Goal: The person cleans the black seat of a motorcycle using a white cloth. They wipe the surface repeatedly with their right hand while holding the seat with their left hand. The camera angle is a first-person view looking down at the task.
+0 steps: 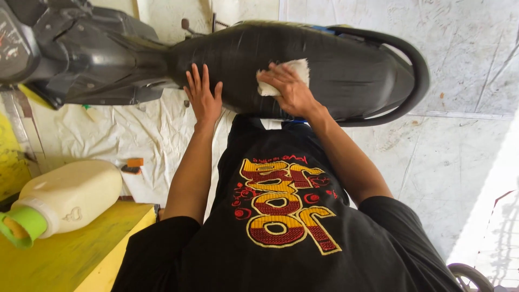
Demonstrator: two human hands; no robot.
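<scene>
one motorcycle [108,59] stands across the top of the view on a pale tiled floor [465,157]. its long axis runs left to right: the instrument end points left, the grab rail [416,70] closes the right end. a white sheet [124,135] lies on the floor under its left half.

one black seat [346,70] lies along the same axis, narrow end to the left, wide end to the right. it sits directly ahead of the person's chest.

one yellow table [70,254] occupies the lower left corner. on it lies one cream plastic jug [70,194], on its side, neck pointing lower left, fitted with a green cap [21,227]. its contents cannot be determined.

the left hand [203,97] lies flat on the seat's near edge, fingers [195,75] extended and slightly spread, gripping nothing.

the right hand [286,89] presses one white cloth [294,73] against the seat top, fingers curled over the cloth and holding it.

one small orange object [134,162] lies on the sheet.
</scene>
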